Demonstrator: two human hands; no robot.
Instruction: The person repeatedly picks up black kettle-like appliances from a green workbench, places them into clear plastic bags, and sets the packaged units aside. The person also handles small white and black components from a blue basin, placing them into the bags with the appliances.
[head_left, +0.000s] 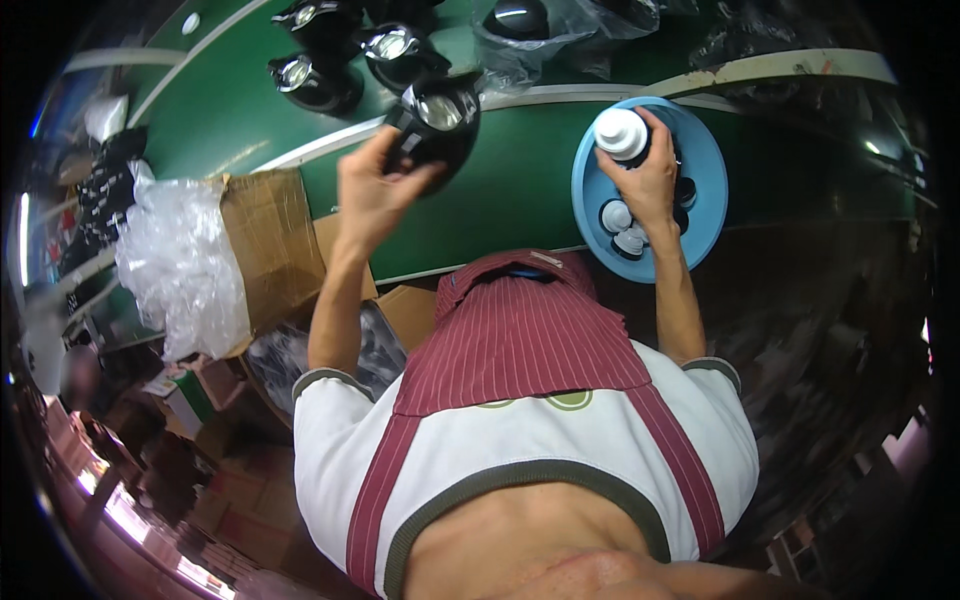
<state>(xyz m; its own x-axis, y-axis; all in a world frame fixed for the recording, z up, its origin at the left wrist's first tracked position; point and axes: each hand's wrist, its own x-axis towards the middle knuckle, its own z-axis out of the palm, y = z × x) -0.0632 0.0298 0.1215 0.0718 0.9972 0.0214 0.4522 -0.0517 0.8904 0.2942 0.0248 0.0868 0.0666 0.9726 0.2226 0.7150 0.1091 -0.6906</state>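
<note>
Evidently both hands are occupied. The left hand [375,190], at about 11 o'clock, grips a black insulated jug [440,130] by its near side, thumb and fingers on the dark body; that grip probably leaves the silvery mouth unobstructed, as it faces up toward the wearer. Whether the jug's base touches anything is hard to tell.

The right hand [648,180], at 2 o'clock, is closed round a white-topped stopper [620,132], fingers and thumb straddling its sides. It holds the piece over the blue basin [712,165], toward that tub's far edge. More loose stoppers [616,215] lie below, some white side up and some dark; the raised wall presumably keeps such small round pieces from rolling off.

Beneath the jug and basin runs the green surface [520,165], crossed by a pale rail [535,95]. Beyond it, at 11 o'clock, further black jugs [318,90] are grouped closely with their mouths showing, likely so each can be lifted in turn by the nearer left arm. Just past 12 o'clock lies crumpled clear wrap [570,45] around dark pieces, perhaps as protection against scratches.

At 9 to 10 o'clock, clear plastic bags [185,260] spill beside a cardboard carton [270,225], seemingly within easy reach.
</note>
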